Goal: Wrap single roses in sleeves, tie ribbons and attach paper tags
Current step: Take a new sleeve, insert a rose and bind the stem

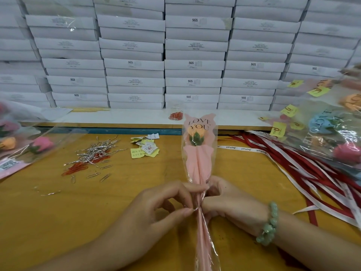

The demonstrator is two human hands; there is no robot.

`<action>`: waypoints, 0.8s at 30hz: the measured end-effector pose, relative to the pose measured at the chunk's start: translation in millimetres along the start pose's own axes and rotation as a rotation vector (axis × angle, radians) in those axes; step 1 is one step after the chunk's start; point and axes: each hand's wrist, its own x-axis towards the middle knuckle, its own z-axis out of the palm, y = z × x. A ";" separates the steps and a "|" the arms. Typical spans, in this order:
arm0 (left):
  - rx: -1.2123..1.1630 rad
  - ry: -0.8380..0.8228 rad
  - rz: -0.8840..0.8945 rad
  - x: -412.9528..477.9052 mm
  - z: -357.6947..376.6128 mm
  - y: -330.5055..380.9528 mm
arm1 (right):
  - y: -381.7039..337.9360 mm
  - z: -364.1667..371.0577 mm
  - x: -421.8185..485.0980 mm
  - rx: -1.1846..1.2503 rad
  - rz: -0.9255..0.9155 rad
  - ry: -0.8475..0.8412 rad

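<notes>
An orange rose (196,132) stands upright in a pink and clear sleeve (199,159) printed "LOVE YOU", at the middle of the yellow table (58,216). My left hand (156,208) pinches a thin silver twist tie (196,209) at the gathered neck of the sleeve. My right hand (232,204), with a green bead bracelet on the wrist, grips the sleeve's neck from the other side. Red and white ribbons (304,165) lie spread to the right. Small paper tags (145,147) lie in a heap behind the hands.
Silver twist ties and paper clips (91,157) lie scattered at the left. Sleeved roses are piled at the left edge (25,147) and at the right (332,122). A small clear jar of red clips (176,112) stands on a white shelf, with stacked white boxes (134,63) behind.
</notes>
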 end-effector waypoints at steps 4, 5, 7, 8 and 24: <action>0.076 0.005 0.083 0.5 1.3 -4.3 | 1.1 -0.6 0.3 -0.009 -0.017 -0.003; 0.097 0.014 0.097 0.9 1.4 -4.6 | 1.1 -0.7 0.7 -0.016 -0.027 -0.018; 0.131 0.020 0.113 1.1 1.5 -4.6 | 1.3 -1.6 0.5 -0.018 -0.047 -0.055; 0.138 0.019 0.121 0.8 1.5 -4.6 | 0.8 -2.5 -0.3 -0.006 -0.053 -0.078; 0.234 0.043 0.188 -1.1 -0.1 -0.2 | 2.0 -25.1 5.8 0.222 -0.035 -0.416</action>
